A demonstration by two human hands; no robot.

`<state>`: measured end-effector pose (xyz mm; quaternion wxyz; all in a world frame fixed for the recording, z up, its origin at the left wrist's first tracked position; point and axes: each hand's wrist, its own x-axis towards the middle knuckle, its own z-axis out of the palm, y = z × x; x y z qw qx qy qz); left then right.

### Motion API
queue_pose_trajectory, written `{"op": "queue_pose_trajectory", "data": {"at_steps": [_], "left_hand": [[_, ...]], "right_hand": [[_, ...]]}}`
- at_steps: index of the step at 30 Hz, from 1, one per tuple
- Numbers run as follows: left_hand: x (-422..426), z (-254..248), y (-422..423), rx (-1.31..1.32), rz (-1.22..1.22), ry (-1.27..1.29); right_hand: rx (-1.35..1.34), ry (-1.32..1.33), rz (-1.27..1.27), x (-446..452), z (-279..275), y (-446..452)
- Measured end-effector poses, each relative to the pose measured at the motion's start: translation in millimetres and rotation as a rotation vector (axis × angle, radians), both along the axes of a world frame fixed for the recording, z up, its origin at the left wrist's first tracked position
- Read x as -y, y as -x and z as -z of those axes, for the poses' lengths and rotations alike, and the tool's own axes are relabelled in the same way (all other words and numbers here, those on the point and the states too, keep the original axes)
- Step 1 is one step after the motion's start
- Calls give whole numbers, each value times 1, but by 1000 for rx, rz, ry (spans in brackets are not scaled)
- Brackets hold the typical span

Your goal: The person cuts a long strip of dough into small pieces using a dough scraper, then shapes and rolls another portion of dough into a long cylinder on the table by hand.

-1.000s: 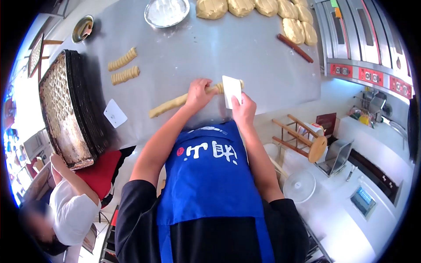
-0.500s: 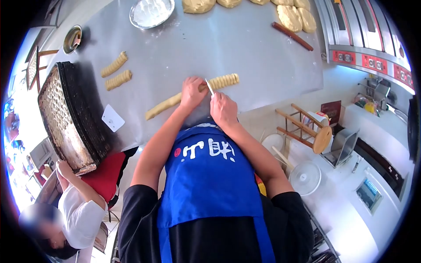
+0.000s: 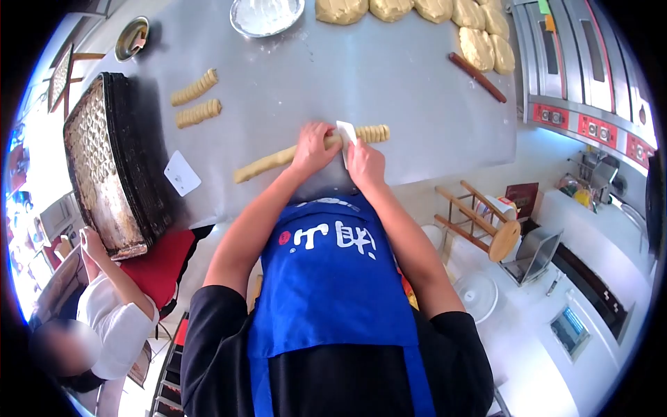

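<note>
From my end I have the left hand (image 3: 316,147) curled over the dough roll (image 3: 264,167), fingers bent across its far side and thumb on the near side, so the grip is closed around it; how hard it presses I cannot tell. The dough roll lies on the metal table (image 3: 417,90), just in front of the blue apron (image 3: 333,278), slanting from lower left up toward the right. I see its left stretch smooth and whole, while beyond the blade a run of cut slices (image 3: 372,133) sits close together in line with it. My right hand (image 3: 366,165) is closed on a white scraper (image 3: 345,135), thumb and fingers pinching it, the blade standing on edge across the roll just beside the left fingers; whether it is through the dough I cannot make out. Over to the left I find two short sliced rows (image 3: 196,99) lying side by side, and nearer the table's edge a white card (image 3: 182,173) lies flat beside a stack of dark baking trays (image 3: 142,160). Along the far side I pick out a bowl of white powder (image 3: 267,14), a small metal bowl (image 3: 132,39) and several dough lumps (image 3: 392,7), with a brown rolling pin (image 3: 476,76) near those at the right. At lower left, a co-worker in a white top (image 3: 118,323) sits beside the trays, hands well apart from mine.
</note>
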<state>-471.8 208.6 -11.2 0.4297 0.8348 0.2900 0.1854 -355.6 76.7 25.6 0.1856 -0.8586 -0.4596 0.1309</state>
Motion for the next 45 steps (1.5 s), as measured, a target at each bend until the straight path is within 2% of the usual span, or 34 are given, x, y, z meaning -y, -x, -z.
{"op": "queue_pose_trajectory", "data": {"at_steps": [5, 7, 9, 12, 17, 18, 20, 23, 29, 35, 37, 40, 43, 45], "left_hand": [[2, -1, 5, -6, -16, -32], [5, -2, 5, -40, -40, -7], [5, -1, 3, -71, -59, 9], [2, 1, 8, -88, -21, 28], [0, -4, 8, -105, -1, -29], [1, -2, 10, -104, -3, -31], [2, 3, 9, 92, -113, 126], [1, -2, 13, -15, -55, -19], [0, -5, 18, -52, -30, 3], [-3, 6, 20, -56, -5, -30], [-1, -2, 25, -17, -50, 2], [-3, -4, 25, -10, -80, -5], [0, -7, 30, -75, -49, -31], [-3, -7, 30, -99, -37, -24]], "right_hand": [[-26, -122, 9, 4, -36, 1], [-42, -41, -25, -2, -44, 3], [0, 177, -135, -11, -48, 3], [19, 288, -205, -24, -46, 7], [79, 181, -77, -20, -9, 27], [46, 171, -68, -18, -13, 22], [-18, 127, -58, -13, -21, 11], [-22, -5, -72, -5, -35, 9], [-43, 211, -190, -25, -47, 16], [19, 175, -36, -26, -8, 35], [12, 179, -41, -22, -18, 24], [-42, 13, -61, -13, -38, 22], [-29, 180, -164, -22, -55, 29], [-33, 201, -162, -31, -55, 33]]}}
